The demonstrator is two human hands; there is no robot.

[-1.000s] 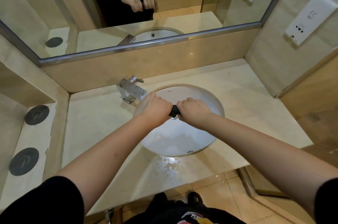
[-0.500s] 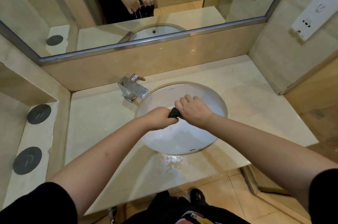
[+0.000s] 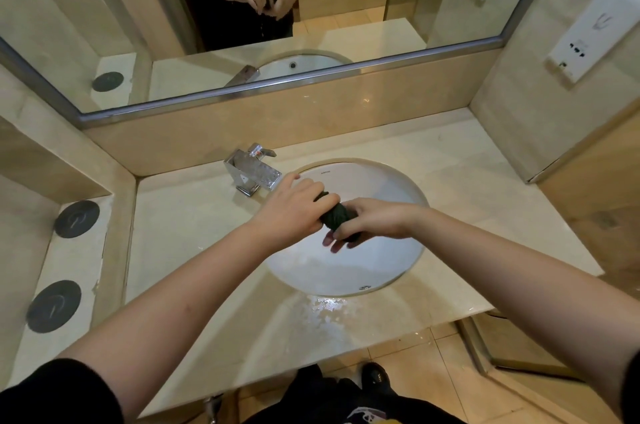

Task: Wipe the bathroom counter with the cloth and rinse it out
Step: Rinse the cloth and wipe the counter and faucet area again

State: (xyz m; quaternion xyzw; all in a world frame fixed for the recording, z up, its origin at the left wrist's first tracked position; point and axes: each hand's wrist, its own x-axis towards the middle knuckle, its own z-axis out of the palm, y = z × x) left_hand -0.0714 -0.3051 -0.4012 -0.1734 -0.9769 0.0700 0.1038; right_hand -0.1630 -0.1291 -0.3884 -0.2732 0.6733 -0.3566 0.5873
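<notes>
Right hand [image 3: 375, 219] rolled under since last frame; left hand [image 3: 298, 207] counters. Both hands clamped on balled cloth [image 3: 335, 218], held over sink [image 3: 346, 271] so drips miss worktop [image 3: 194, 233]; tap [image 3: 252, 169] at 10 o'clock.

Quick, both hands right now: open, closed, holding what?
Left hand: closed round the dark cloth.
Right hand: closed round the same cloth.

cloth [image 3: 335, 215] above sink [image 3: 391, 181] | faucet [image 3: 254, 171] left of sink | puddle [image 3: 323, 311] before sink
</notes>
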